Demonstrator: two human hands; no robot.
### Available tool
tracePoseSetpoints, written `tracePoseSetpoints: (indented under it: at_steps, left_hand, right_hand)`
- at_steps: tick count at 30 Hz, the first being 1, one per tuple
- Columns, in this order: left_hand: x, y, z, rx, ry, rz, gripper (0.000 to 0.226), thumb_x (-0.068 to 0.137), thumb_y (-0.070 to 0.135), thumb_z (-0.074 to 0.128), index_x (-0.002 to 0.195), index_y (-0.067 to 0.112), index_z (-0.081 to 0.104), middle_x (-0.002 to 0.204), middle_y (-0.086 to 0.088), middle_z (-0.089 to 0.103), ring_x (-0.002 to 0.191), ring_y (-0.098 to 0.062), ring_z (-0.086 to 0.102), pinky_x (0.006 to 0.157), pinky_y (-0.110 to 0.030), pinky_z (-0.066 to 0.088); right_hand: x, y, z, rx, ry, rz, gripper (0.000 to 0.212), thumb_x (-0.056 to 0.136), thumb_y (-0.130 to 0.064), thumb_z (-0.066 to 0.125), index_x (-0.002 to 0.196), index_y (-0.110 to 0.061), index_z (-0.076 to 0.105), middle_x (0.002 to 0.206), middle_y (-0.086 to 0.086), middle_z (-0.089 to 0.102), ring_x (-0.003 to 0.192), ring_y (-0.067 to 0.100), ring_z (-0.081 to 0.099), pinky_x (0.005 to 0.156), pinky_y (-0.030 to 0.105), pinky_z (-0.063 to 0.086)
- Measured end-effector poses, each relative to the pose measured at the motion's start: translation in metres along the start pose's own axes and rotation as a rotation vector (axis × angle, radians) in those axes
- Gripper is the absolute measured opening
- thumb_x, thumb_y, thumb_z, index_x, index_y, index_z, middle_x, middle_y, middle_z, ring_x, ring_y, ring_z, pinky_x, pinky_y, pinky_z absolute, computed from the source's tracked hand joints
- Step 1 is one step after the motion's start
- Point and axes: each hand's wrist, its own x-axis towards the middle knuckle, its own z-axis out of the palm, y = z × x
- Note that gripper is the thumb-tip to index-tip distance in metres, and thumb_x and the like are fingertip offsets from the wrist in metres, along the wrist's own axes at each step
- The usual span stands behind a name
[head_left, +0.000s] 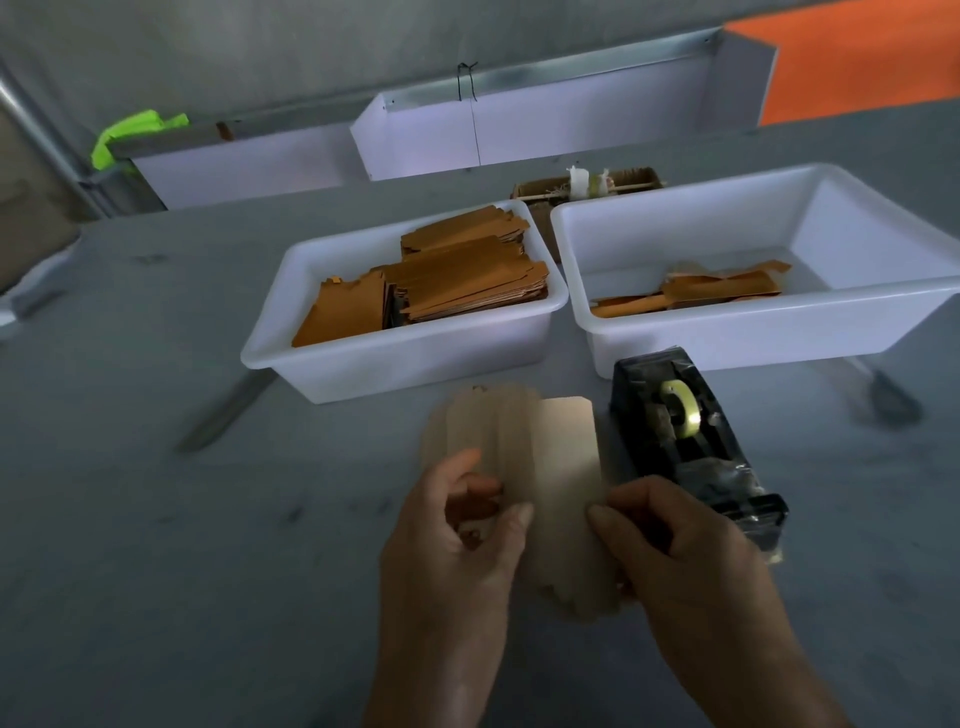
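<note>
At left on the desk, white tub stacked with brown card pieces. Nearer, left hand, grip pinching the left edge of a pale card blank, blurred, just before the tubs. Right hand, grip pinching its right edge. Alongside, black tape dispenser; behind it, second white tub.

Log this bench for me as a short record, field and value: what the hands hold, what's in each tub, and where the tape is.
Held item: pale cardboard piece, blurred
Left hand: grips its left side
Right hand: grips its right side
Left tub: stacked brown cardboard
Right tub: a few loose strips
Tape dispenser: black, on the table right of the held piece
</note>
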Motion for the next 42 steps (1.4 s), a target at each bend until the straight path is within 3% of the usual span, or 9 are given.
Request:
tracePoseSetpoints:
  at_steps: [5,10,13,20,24,28,33,37,42]
  left_hand:
    - [0.007,0.003,-0.005,-0.352,-0.104,-0.2,0.043,0.067,0.011,0.08,0.105,0.024,0.064,0.087,0.001,0.072,0.067,-0.004,0.066,0.054,-0.013,0.048]
    - [0.002,0.011,-0.009,-0.442,-0.343,-0.208,0.029,0.06,0.023,0.082,0.087,0.015,0.075,0.089,-0.015,0.074,0.086,-0.036,0.069,0.081,-0.046,0.055]
    - [0.001,0.013,-0.007,-0.376,-0.376,-0.171,0.035,0.054,0.032,0.088,0.086,0.025,0.075,0.082,-0.005,0.076,0.077,-0.021,0.071,0.066,-0.03,0.056]
    - [-0.005,0.016,0.001,-0.324,-0.361,-0.223,0.025,0.064,0.023,0.082,0.086,0.015,0.074,0.08,-0.009,0.075,0.081,-0.028,0.071,0.073,-0.038,0.056]
    - [-0.008,0.019,0.004,-0.287,-0.348,-0.222,0.013,0.075,0.014,0.075,0.087,0.019,0.073,0.079,-0.005,0.075,0.077,-0.023,0.072,0.074,-0.041,0.059]
    - [-0.009,0.02,0.006,-0.289,-0.334,-0.211,0.011,0.073,0.014,0.076,0.081,0.021,0.075,0.074,-0.005,0.074,0.071,-0.02,0.071,0.064,-0.031,0.058]
    - [-0.014,0.02,0.009,-0.322,-0.379,-0.192,0.01,0.077,0.013,0.073,0.079,0.022,0.075,0.066,-0.005,0.072,0.058,-0.017,0.067,0.052,-0.023,0.052]
    - [-0.016,0.025,0.004,-0.416,-0.502,-0.192,0.018,0.083,0.025,0.064,0.07,0.015,0.071,0.052,-0.008,0.059,0.043,-0.018,0.056,0.044,-0.024,0.045]
    - [-0.016,0.028,-0.004,-0.271,-0.586,-0.012,0.033,0.085,0.049,0.056,0.071,0.022,0.067,0.056,0.005,0.059,0.055,-0.007,0.057,0.054,-0.017,0.046]
  right_hand:
    - [-0.007,0.003,-0.001,0.086,0.069,-0.003,0.014,0.081,-0.025,0.067,0.071,-0.029,0.059,0.065,-0.02,0.065,0.055,-0.001,0.06,0.047,0.007,0.042]
    - [-0.011,0.003,-0.004,0.244,-0.025,0.076,0.012,0.083,-0.017,0.066,0.073,-0.015,0.06,0.057,-0.003,0.065,0.045,0.01,0.06,0.042,0.016,0.046]
    - [-0.013,0.004,-0.006,0.318,-0.053,0.078,0.01,0.079,-0.014,0.069,0.073,-0.013,0.061,0.053,0.0,0.064,0.044,0.012,0.06,0.044,0.016,0.047]
    - [-0.016,0.005,-0.008,0.368,-0.11,0.056,0.019,0.074,-0.006,0.072,0.078,-0.023,0.065,0.066,-0.001,0.069,0.057,0.009,0.064,0.05,0.02,0.051]
    - [-0.022,0.003,-0.009,0.187,-0.052,-0.025,0.028,0.072,-0.023,0.072,0.079,-0.046,0.059,0.072,-0.01,0.069,0.06,0.005,0.064,0.057,0.023,0.049]
    - [-0.026,0.002,-0.007,0.136,0.01,-0.113,0.028,0.072,-0.021,0.074,0.083,-0.041,0.057,0.072,-0.016,0.068,0.059,0.001,0.065,0.056,0.015,0.051]
    - [-0.034,-0.008,-0.003,0.378,0.005,-0.254,0.02,0.085,-0.051,0.056,0.101,-0.041,0.053,0.065,0.0,0.063,0.042,0.015,0.06,0.041,0.019,0.047]
    - [-0.035,-0.009,0.001,0.343,-0.045,-0.308,0.015,0.092,-0.041,0.049,0.107,-0.038,0.053,0.059,0.004,0.063,0.044,0.015,0.062,0.044,0.024,0.052]
    - [-0.03,-0.007,-0.003,0.423,-0.117,-0.212,0.029,0.078,-0.029,0.055,0.105,-0.036,0.06,0.067,0.008,0.067,0.053,0.023,0.067,0.049,0.026,0.055]
